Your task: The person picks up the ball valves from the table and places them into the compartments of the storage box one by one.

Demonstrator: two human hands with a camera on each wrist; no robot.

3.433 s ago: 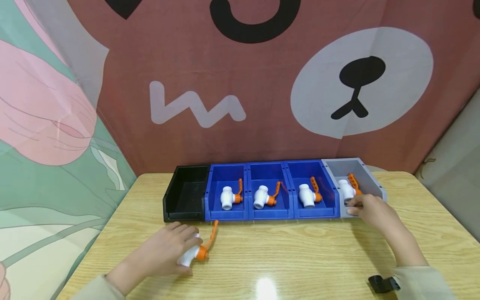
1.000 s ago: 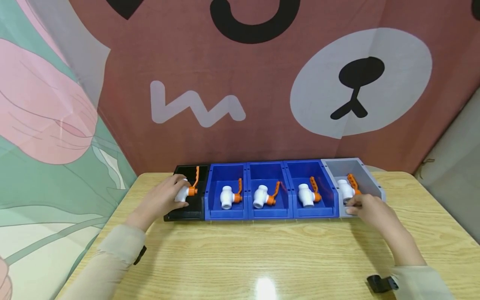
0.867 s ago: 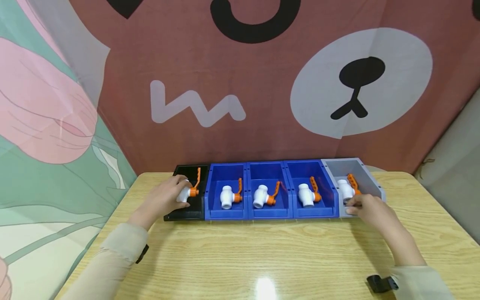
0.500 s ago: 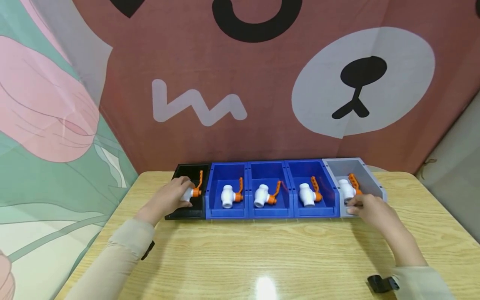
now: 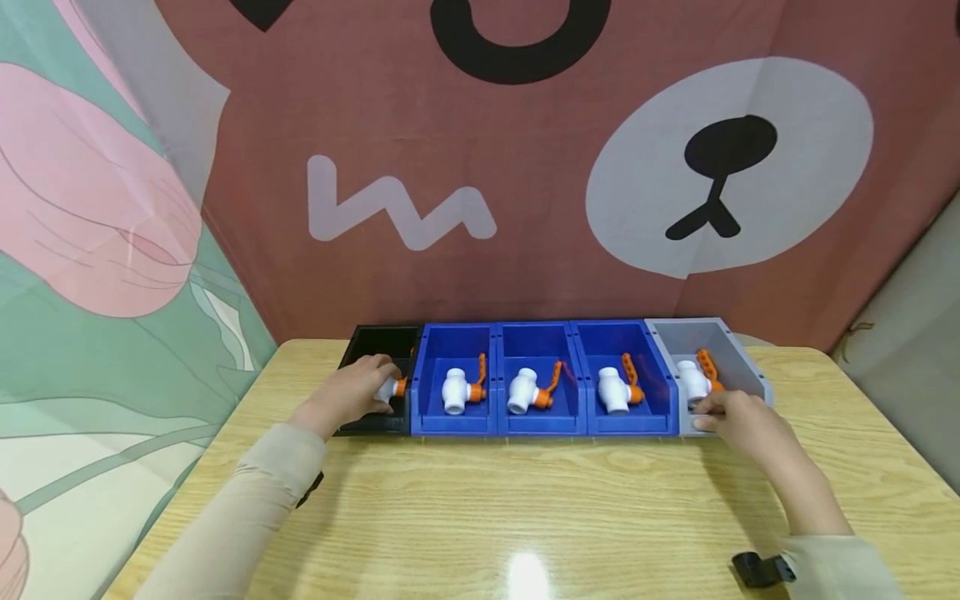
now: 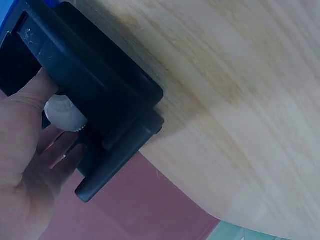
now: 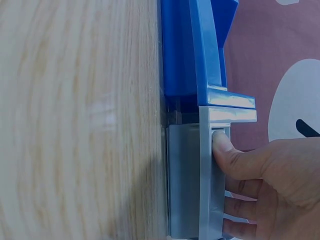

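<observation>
In the head view, my left hand (image 5: 352, 392) reaches into the black bin (image 5: 375, 337) and grips a white ball valve (image 5: 387, 389) with an orange handle, mostly covered by the fingers. The left wrist view shows the valve's round white end (image 6: 66, 114) between thumb and fingers. My right hand (image 5: 746, 421) is at the front of the grey bin (image 5: 678, 333), its fingertips right at the lower end of another white ball valve (image 5: 693, 382). In the right wrist view its thumb (image 7: 222, 142) rests at the bin's front lip; I cannot tell whether it holds that valve.
Between the outer bins stand a left blue bin (image 5: 457, 335), a middle blue bin (image 5: 532, 335) and a right blue bin (image 5: 609, 333), each with one white and orange ball valve. The wooden table (image 5: 480, 500) ends at a printed cloth backdrop (image 5: 525, 275).
My left hand has carried its ball valve from the table in front into the black bin, then moved slightly right and lower there. My right hand has stayed at the grey bin.
</observation>
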